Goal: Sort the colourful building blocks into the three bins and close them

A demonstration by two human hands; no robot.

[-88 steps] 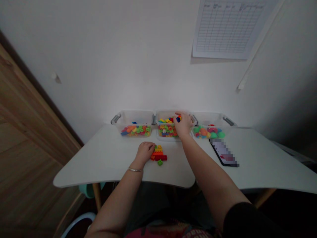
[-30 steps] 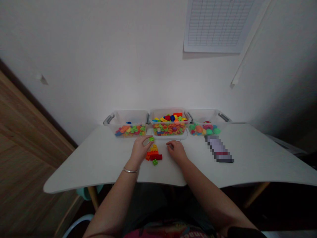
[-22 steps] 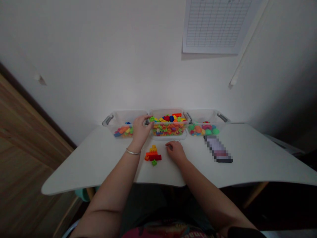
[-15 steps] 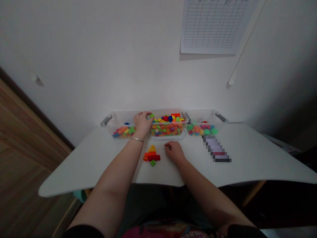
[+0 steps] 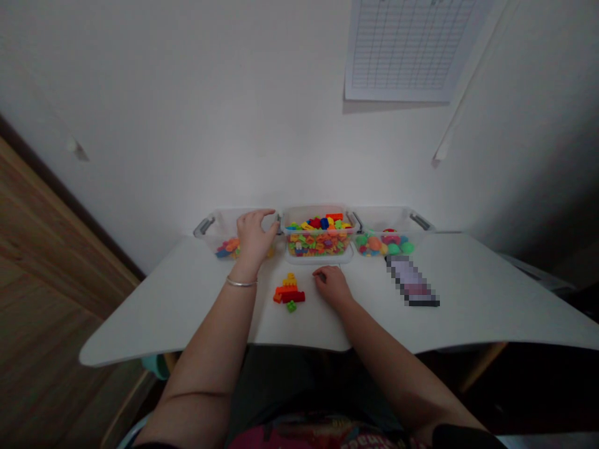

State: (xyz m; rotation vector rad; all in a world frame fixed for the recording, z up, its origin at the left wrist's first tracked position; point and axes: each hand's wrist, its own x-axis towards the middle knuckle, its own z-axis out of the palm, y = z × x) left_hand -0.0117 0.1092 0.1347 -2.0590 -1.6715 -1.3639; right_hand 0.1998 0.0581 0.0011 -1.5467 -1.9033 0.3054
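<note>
My left hand [image 5: 253,236] hovers over the right end of the left clear bin [image 5: 206,224], fingers spread, nothing visible in it. My right hand [image 5: 330,285] rests on the white table [image 5: 187,305] with its fingers curled under; what they hold, if anything, is hidden. Between the hands stands a small stack of orange, red and yellow blocks [image 5: 289,290], with a loose green block [image 5: 292,306] just in front of it. The middle bin [image 5: 319,210] is heaped with mixed coloured blocks.
A right-hand bin [image 5: 418,221] holds rounder coloured pieces. A flat dark device [image 5: 412,288] lies on the table right of my right hand. A printed chart [image 5: 402,50] hangs on the wall. A wooden panel [image 5: 37,262] stands at the left.
My left hand lifted a green block from beside the stack to the middle bin's left edge, then shifted left over the left bin with fingers spread. My right hand stayed on the table.
</note>
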